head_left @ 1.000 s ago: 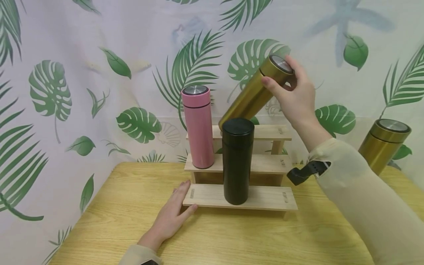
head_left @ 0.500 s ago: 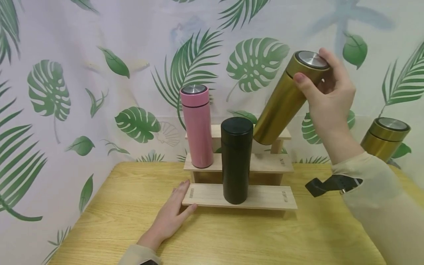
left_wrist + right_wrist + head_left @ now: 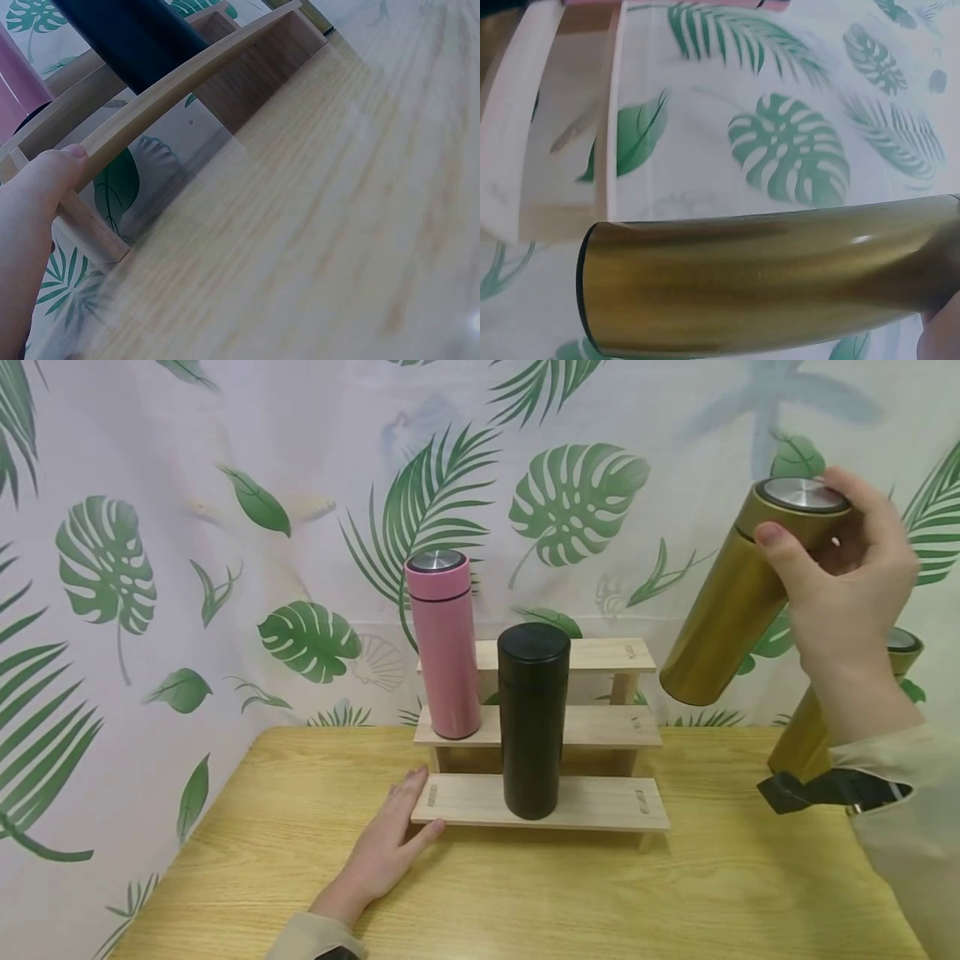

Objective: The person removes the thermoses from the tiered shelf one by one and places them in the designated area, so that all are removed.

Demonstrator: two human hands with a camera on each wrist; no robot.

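Observation:
My right hand [image 3: 855, 568] grips a gold thermos flask [image 3: 727, 602] near its silver-topped lid. The flask leans, its base lower left, in the air to the right of a three-step wooden stand [image 3: 615, 802]. My left hand [image 3: 386, 839] holds the left end of the stand's bottom step, thumb [image 3: 64, 161] at the front edge and fingers along the side. A black flask [image 3: 534, 727] stands upright on the bottom step. On the middle step, at the left, is a pink flask [image 3: 444, 652]. The bare top step [image 3: 592, 655] shows behind them.
Another gold flask [image 3: 802, 739] stands on the wooden table [image 3: 525, 902] at the right, partly hidden behind my right hand and forearm. A white leaf-patterned cloth [image 3: 247, 427] hangs behind the table.
My right hand has carried the gold flask from above the top step rightward, past the stand's right end, turning it more upright. The left hand and the stand have stayed in place.

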